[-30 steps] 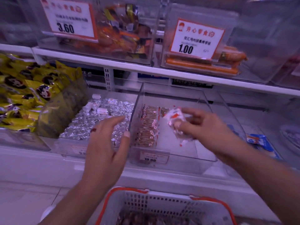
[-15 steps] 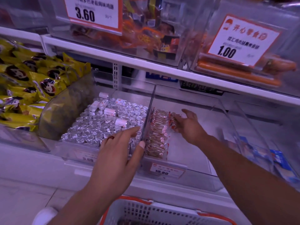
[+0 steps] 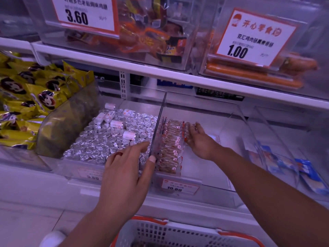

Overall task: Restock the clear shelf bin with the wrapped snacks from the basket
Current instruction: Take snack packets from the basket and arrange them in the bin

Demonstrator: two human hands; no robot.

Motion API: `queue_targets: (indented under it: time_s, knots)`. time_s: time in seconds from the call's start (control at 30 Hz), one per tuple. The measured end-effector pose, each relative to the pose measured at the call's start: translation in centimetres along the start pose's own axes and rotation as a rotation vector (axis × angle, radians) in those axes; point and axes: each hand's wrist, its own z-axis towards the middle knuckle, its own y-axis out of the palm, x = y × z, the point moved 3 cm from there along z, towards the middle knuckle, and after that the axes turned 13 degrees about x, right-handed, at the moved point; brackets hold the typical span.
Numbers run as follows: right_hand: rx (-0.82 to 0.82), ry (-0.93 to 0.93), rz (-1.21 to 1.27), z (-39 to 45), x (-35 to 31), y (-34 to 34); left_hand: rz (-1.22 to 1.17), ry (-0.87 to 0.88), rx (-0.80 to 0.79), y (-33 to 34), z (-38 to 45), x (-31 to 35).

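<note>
Clear shelf bin (image 3: 210, 188), wrapped snacks (image 3: 170, 147) touching right hand (image 3: 200, 141) fingertips

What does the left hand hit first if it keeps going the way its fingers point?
Likely the clear divider wall between the bins: the left hand points up and right at it, thumb already by its front edge. Beyond lies the row of wrapped snacks. Depth is unclear.

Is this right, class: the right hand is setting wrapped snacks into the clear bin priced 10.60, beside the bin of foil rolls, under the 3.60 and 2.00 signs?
One detail is wrong. The second sign reads 1.00, not 2.00, as the head view shows. The rest stands: the right hand is at the wrapped snacks in the clear bin priced 10.60, beside the foil rolls.
</note>
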Motion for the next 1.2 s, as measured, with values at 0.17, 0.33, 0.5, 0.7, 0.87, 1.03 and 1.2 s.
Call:
queue_targets:
  time_s: [0.17,0.33,0.5,0.7,0.87,1.03,1.2]
  knots:
    - [-0.025,0.054,-0.065,0.0,-0.3,0.0,0.014,-0.022,0.010,0.0,0.1,0.1]
    - [0.002,0.095,-0.132,-0.2,-0.1,-0.7,0.011,-0.028,0.005,0.0,0.1,0.0]
    - [0.020,0.029,-0.147,-0.3,0.1,-1.1,0.002,-0.026,-0.002,-0.1,0.0,0.0]
    - [0.033,0.052,-0.107,-1.6,-1.2,-4.0,-0.040,-0.022,0.018,-0.1,-0.1,-0.1]
    - [0.594,-0.023,0.401,-10.0,-4.7,-10.5,-0.160,0.133,0.204,-1.4,-1.0,0.9]
    - [0.608,-0.205,0.578,-26.2,-5.2,-6.2,-0.240,0.531,0.124,-0.1,-7.1,3.1]
    - [-0.571,0.069,0.216,-36.8,1.1,9.8,0.127,0.593,-0.757,7.1,-19.0,-2.0]
